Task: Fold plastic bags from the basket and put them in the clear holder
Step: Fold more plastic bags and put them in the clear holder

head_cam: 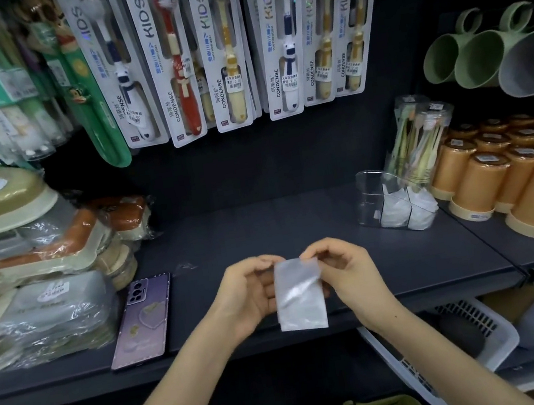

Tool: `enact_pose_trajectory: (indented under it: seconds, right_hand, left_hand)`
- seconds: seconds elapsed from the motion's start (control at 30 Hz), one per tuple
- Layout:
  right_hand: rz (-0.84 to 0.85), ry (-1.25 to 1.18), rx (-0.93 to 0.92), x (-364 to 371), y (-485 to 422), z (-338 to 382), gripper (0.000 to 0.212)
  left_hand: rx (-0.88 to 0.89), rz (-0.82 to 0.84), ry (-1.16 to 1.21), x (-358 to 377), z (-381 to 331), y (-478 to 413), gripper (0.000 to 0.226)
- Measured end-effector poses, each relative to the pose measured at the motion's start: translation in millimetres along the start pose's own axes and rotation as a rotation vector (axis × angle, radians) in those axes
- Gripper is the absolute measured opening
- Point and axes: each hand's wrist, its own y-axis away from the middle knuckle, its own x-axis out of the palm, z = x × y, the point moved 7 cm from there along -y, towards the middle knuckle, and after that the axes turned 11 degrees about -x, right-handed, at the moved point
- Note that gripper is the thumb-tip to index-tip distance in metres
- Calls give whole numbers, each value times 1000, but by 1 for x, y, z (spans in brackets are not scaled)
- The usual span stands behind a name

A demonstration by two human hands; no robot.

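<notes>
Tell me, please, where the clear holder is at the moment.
In the head view, the clear holder stands at the right of the dark shelf, left of the orange cups, in front of a toothbrush tub.

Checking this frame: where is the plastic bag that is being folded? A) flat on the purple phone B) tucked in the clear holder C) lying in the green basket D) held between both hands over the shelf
D: the left hand and right hand both hold the plastic bag near its top edge, over the shelf, apart from the clear holder.
</notes>
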Motion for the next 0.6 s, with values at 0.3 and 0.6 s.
enact_pose_trajectory:
  seconds: [0.3, 0.6]
  right_hand:
    - [20, 98, -181, -23, -7, 8, 35]
    - [109, 267, 55, -67, -21, -1, 6]
  left_hand:
    - [29, 44, -523, 14, -2, -2, 34]
    - [241, -44, -797, 43, -17, -31, 26]
